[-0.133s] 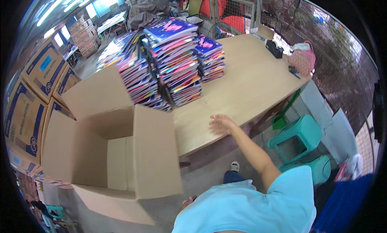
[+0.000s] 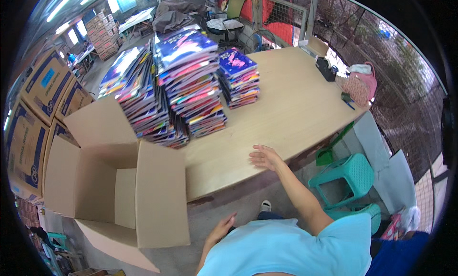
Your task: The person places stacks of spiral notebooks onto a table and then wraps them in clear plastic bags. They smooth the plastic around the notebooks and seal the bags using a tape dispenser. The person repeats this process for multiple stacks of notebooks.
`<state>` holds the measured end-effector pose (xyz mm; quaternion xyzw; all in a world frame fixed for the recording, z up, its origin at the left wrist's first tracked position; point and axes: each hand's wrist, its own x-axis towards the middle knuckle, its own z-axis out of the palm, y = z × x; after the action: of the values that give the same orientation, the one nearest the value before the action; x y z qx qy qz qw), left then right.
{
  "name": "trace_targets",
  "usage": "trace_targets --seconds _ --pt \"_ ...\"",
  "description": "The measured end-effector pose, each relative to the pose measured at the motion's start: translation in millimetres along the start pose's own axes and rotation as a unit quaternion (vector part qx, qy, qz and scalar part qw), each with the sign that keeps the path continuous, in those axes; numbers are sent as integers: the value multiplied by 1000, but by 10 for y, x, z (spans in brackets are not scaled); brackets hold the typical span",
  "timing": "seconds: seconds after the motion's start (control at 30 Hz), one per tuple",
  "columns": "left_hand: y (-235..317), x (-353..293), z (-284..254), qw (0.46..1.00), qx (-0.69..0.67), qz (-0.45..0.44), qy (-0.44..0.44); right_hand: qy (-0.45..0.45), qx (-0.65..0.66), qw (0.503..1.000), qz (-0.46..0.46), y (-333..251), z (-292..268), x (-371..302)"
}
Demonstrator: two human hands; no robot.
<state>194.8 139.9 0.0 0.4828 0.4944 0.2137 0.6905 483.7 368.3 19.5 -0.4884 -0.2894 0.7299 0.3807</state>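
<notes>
From my head camera, my right hand (image 2: pixel 265 157) is empty, fingers loosely spread, above the near edge of the counter (image 2: pixel 281 99); I can't tell if it touches the wood. My left hand (image 2: pixel 223 225) is lower, beside my blue shirt (image 2: pixel 291 247), its fingers extended and bare. Left of both hands, apart from them, gapes a cardboard box (image 2: pixel 163 195) with its flaps out. Beyond it, ahead and left of my right hand, stand a leaning notebook stack (image 2: pixel 148 109), a tall stack (image 2: pixel 193 85) and a shorter stack (image 2: pixel 242 87). Right of that hand is a green stool (image 2: pixel 361 173).
</notes>
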Motion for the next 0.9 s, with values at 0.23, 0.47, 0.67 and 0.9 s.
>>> trace_targets --seconds 0.23,0.47,0.67,0.9 --pt "2139 2615 284 975 -96 154 124 89 62 989 -97 -857 -1276 392" --pt "2304 4494 -603 889 -227 198 344 100 88 990 -55 -1161 -1456 784" --pt "2254 4939 -925 867 -321 202 322 98 48 993 -52 -1521 -1690 1307" --pt "2329 5359 -1293 833 -399 236 302 55 -60 995 -60 -2006 -1473 2587"
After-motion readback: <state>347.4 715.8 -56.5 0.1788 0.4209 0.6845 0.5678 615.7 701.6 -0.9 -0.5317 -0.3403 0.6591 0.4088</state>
